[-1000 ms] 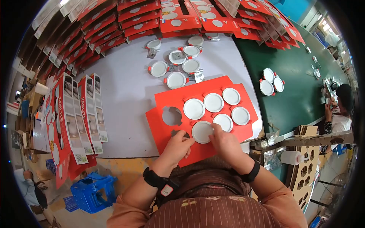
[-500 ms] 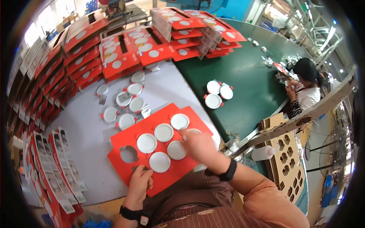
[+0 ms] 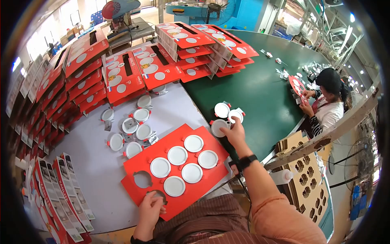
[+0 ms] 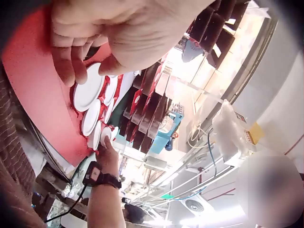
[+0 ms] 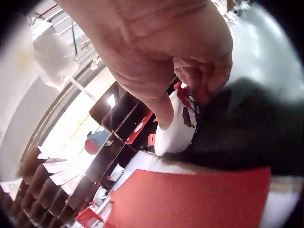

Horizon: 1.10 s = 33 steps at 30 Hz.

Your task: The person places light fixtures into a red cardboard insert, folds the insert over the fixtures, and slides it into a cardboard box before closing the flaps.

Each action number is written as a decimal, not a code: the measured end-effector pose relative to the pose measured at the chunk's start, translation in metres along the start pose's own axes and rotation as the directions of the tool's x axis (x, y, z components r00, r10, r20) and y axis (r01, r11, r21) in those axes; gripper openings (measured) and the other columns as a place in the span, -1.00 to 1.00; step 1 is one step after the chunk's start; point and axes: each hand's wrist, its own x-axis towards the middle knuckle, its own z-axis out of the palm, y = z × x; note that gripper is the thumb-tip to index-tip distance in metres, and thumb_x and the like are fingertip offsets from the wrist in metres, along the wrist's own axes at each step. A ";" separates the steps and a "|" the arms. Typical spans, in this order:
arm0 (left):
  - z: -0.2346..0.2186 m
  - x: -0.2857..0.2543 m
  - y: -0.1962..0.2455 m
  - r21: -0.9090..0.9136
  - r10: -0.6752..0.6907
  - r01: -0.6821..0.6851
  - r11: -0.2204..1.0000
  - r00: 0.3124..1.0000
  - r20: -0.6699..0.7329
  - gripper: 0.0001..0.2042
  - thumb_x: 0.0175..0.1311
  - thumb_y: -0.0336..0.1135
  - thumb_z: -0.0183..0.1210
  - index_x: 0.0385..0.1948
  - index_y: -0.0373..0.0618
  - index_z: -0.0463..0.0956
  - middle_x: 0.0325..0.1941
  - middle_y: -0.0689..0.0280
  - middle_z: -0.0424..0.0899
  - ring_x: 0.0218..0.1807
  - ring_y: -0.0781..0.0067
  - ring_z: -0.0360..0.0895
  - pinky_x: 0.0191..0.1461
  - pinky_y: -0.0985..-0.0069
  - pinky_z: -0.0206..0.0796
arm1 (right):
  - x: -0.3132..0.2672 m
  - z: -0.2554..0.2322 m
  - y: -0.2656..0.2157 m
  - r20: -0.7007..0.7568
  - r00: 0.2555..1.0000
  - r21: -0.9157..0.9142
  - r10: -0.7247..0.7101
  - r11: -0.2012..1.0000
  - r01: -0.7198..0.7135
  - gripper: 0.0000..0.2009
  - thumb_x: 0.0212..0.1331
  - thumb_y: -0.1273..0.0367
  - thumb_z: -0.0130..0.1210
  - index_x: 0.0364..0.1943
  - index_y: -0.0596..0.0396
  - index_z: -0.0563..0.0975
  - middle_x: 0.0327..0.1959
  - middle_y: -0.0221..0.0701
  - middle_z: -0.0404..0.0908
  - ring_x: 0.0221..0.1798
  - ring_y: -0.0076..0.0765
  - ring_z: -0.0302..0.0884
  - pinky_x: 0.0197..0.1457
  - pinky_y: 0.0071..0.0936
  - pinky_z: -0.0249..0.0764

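On the table's near edge lies a red card (image 3: 214, 179) with two rows of round holes; several white discs fill them, and two holes at its left end are bare. The left hand (image 3: 151, 212) rests at the card's near left edge by a bare hole, fingers loosely bent, in the left wrist view (image 4: 123, 35) over the card. Out over the green surface, the right hand (image 3: 236, 136) pinches a white disc (image 3: 219, 127) between thumb and fingers; in the right wrist view the hand (image 5: 166, 57) holds this disc (image 5: 173, 135) tilted. Two more discs (image 3: 222, 110) lie just beyond it.
Several loose white discs (image 3: 143, 131) with red clips lie on the pale table (image 3: 91, 142). Stacked red boxes (image 3: 162, 73) line its far and left sides. Rightward are a green surface (image 3: 260, 81), a bottle (image 3: 281, 176), cut-out cardboard (image 3: 308, 179) and a seated person (image 3: 331, 105).
The right hand has moved from the card out to the discs on the green surface and grasped one. The left hand stays at the card's near left edge. The head view has swung right.
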 end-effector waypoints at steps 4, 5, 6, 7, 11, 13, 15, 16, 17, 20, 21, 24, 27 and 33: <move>-0.011 -0.010 0.000 0.249 0.210 -0.197 0.948 0.977 -0.027 -0.63 0.21 -0.51 0.15 0.08 -0.29 0.39 -0.17 0.23 0.57 -0.43 0.57 0.52 -0.40 0.64 0.41 | -0.055 -0.027 -0.037 0.004 0.979 0.305 -0.203 0.933 0.192 -0.47 -0.07 0.42 0.37 0.07 0.09 0.44 -0.35 -0.44 0.50 -0.34 -0.48 0.39 -0.20 -0.51 0.41; -0.003 -0.008 0.007 0.216 0.356 -0.355 0.910 0.934 0.036 -0.61 0.19 -0.52 0.16 0.09 -0.25 0.40 -0.14 0.24 0.56 -0.42 0.59 0.50 -0.38 0.65 0.40 | -0.070 -0.028 -0.043 -0.018 0.943 0.367 -0.332 0.875 0.316 -0.44 -0.10 0.44 0.39 0.08 0.09 0.44 -0.33 -0.43 0.51 -0.31 -0.48 0.40 -0.18 -0.50 0.42; 0.004 -0.005 0.013 0.178 0.492 -0.500 0.848 0.866 0.088 -0.59 0.17 -0.54 0.18 0.10 -0.22 0.42 -0.11 0.26 0.55 -0.40 0.60 0.49 -0.36 0.67 0.39 | -0.085 -0.030 -0.051 0.028 0.929 0.449 -0.370 0.834 0.319 -0.43 -0.11 0.46 0.39 0.08 0.11 0.44 -0.32 -0.43 0.51 -0.30 -0.48 0.40 -0.17 -0.50 0.42; 0.010 0.001 0.016 0.214 0.551 -0.566 0.796 0.824 0.131 -0.56 0.15 -0.55 0.19 0.12 -0.21 0.40 -0.04 0.23 0.53 -0.35 0.61 0.49 -0.32 0.67 0.39 | -0.102 -0.032 -0.059 0.072 0.910 0.529 -0.409 0.789 0.313 -0.42 -0.13 0.47 0.40 0.08 0.13 0.44 -0.31 -0.43 0.51 -0.28 -0.49 0.40 -0.15 -0.50 0.43; 0.044 -0.011 0.058 0.009 0.558 -0.586 0.810 0.776 0.295 -0.40 0.19 -0.62 0.15 0.31 -0.23 0.17 0.26 0.17 0.36 -0.04 0.56 0.48 -0.05 0.61 0.45 | -0.165 -0.042 -0.086 0.095 0.780 0.612 -0.618 0.655 0.444 -0.40 -0.18 0.51 0.43 0.07 0.14 0.44 -0.20 -0.39 0.52 -0.22 -0.44 0.45 -0.11 -0.48 0.43; 0.047 -0.006 0.050 -0.095 0.615 -0.626 0.774 0.708 0.348 -0.46 0.20 -0.61 0.17 0.25 -0.24 0.26 0.21 0.19 0.42 -0.02 0.53 0.50 -0.02 0.58 0.45 | -0.182 -0.045 -0.090 0.116 0.707 0.608 -0.698 0.613 0.505 -0.40 -0.17 0.50 0.43 0.07 0.12 0.44 -0.21 -0.37 0.51 -0.22 -0.39 0.46 -0.10 -0.47 0.43; 0.041 -0.011 0.046 -0.022 0.648 -0.685 0.728 0.677 0.348 -0.50 0.19 -0.60 0.19 0.20 -0.22 0.31 0.14 0.21 0.48 -0.03 0.52 0.52 -0.02 0.56 0.45 | -0.190 -0.047 -0.090 0.116 0.704 0.616 -0.700 0.607 0.502 -0.41 -0.17 0.50 0.42 0.07 0.10 0.45 -0.22 -0.35 0.50 -0.21 -0.35 0.47 -0.10 -0.45 0.43; 0.037 -0.014 0.045 0.046 0.683 -0.744 0.666 0.634 0.363 -0.54 0.17 -0.60 0.20 0.15 -0.21 0.37 0.06 0.23 0.55 -0.04 0.51 0.54 -0.02 0.54 0.45 | -0.192 -0.051 -0.091 0.155 0.691 0.613 -0.706 0.618 0.493 -0.41 -0.17 0.50 0.42 0.06 0.10 0.45 -0.23 -0.35 0.50 -0.20 -0.35 0.47 -0.10 -0.44 0.43; 0.034 -0.017 0.045 0.053 0.683 -0.743 0.667 0.639 0.354 -0.54 0.17 -0.60 0.20 0.15 -0.21 0.37 0.06 0.23 0.55 -0.04 0.51 0.54 -0.02 0.54 0.45 | -0.194 -0.054 -0.093 0.193 0.677 0.608 -0.710 0.628 0.486 -0.42 -0.17 0.51 0.42 0.06 0.09 0.46 -0.23 -0.35 0.50 -0.20 -0.35 0.47 -0.11 -0.43 0.43; 0.029 -0.031 0.051 0.203 0.754 -0.808 0.554 0.590 0.288 -0.60 0.13 -0.59 0.23 0.05 -0.19 0.43 -0.09 0.26 0.63 -0.11 0.50 0.57 -0.06 0.51 0.44 | -0.196 -0.063 -0.101 0.228 0.618 0.534 -0.753 0.627 0.567 -0.44 -0.14 0.51 0.40 0.07 0.09 0.46 -0.19 -0.33 0.51 -0.14 -0.31 0.49 -0.09 -0.42 0.43; 0.027 -0.036 0.055 0.247 0.787 -0.830 0.500 0.554 0.272 -0.59 0.12 -0.58 0.25 0.04 -0.18 0.44 -0.12 0.26 0.63 -0.12 0.50 0.58 -0.08 0.51 0.44 | -0.196 -0.067 -0.105 0.240 0.576 0.478 -0.781 0.612 0.630 -0.44 -0.13 0.50 0.40 0.08 0.09 0.46 -0.16 -0.31 0.51 -0.10 -0.29 0.49 -0.07 -0.41 0.43; 0.020 -0.043 0.056 0.287 0.794 -0.828 0.482 0.551 0.258 -0.59 0.13 -0.58 0.23 0.06 -0.17 0.42 -0.11 0.24 0.62 -0.13 0.47 0.59 -0.09 0.49 0.46 | -0.200 -0.077 -0.115 0.278 0.529 0.449 -0.802 0.595 0.666 -0.40 -0.10 0.51 0.37 0.13 0.10 0.42 -0.03 -0.27 0.49 0.00 -0.26 0.48 -0.01 -0.39 0.43; 0.018 -0.037 0.045 -0.050 0.632 -0.633 0.773 0.759 0.157 -0.57 0.22 -0.53 0.18 0.14 -0.16 0.33 0.01 0.22 0.56 -0.09 0.38 0.59 -0.06 0.43 0.51 | -0.200 -0.071 -0.109 0.247 0.639 0.676 -0.729 0.602 0.425 -0.38 -0.04 0.48 0.34 0.19 0.12 0.36 0.08 -0.27 0.45 0.07 -0.28 0.45 0.07 -0.36 0.40; 0.023 -0.034 0.037 -0.739 0.384 -0.016 0.674 0.862 0.332 -0.65 0.40 -0.43 0.00 0.19 -0.12 0.25 0.14 0.22 0.47 0.11 0.31 0.50 0.14 0.33 0.46 | -0.219 -0.047 -0.115 0.455 0.640 0.721 -0.620 0.678 0.145 -0.53 0.19 0.37 0.20 0.17 0.19 0.37 0.04 -0.26 0.52 0.14 -0.32 0.43 0.19 -0.36 0.35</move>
